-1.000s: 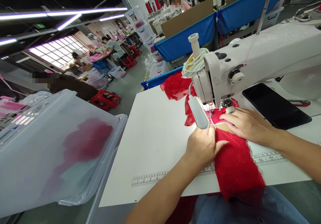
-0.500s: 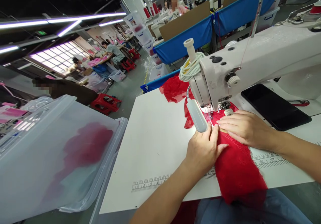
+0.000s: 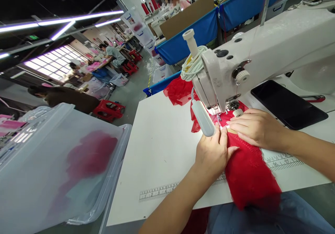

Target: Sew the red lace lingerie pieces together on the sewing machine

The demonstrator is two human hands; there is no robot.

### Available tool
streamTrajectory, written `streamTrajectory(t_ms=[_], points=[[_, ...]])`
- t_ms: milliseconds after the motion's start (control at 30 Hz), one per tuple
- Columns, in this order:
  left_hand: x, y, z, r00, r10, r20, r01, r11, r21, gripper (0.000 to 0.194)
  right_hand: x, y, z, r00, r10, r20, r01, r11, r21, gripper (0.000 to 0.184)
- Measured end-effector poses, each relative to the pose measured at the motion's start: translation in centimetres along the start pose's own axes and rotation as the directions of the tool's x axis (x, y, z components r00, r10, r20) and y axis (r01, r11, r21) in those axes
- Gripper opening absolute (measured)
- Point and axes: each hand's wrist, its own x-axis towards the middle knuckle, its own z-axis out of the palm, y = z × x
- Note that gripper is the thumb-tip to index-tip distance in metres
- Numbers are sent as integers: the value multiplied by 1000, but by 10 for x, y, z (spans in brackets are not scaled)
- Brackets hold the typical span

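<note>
From here I see the red cloth (image 3: 252, 178) on the worktop (image 3: 157, 146), going under the sewing machine (image 3: 274, 42) and hanging over the near edge. The left hand (image 3: 212, 152) presses its left side, fingers nearly straight, thumb spread out. The right hand (image 3: 259, 129) rests on it with fingers stretched out; its thumb is hidden, so I can't tell if it pinches the cloth. I'd smooth out wrinkles, press softly with both hands, and watch those fingertips: the metal foot (image 3: 219, 117) is very near.
</note>
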Motion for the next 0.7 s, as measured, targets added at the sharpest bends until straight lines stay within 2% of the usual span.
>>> streamTrajectory(t_ms=[200, 433, 567, 700], points=[[3, -2, 4, 1000, -20, 16, 20, 1000, -2, 62, 6, 1, -5, 998, -63, 10, 63, 995, -79, 24], [3, -4, 4, 1000, -18, 3, 18, 1000, 5, 60, 3, 6, 3, 999, -24, -30, 22, 998, -60, 25], [4, -4, 0, 999, -14, 50, 14, 1000, 8, 58, -1, 9, 9, 1000, 21, -16, -21, 999, -32, 27], [5, -3, -2, 998, -30, 64, 30, 1000, -3, 56, 0, 9, 9, 999, 7, -39, -8, 1000, -13, 29]])
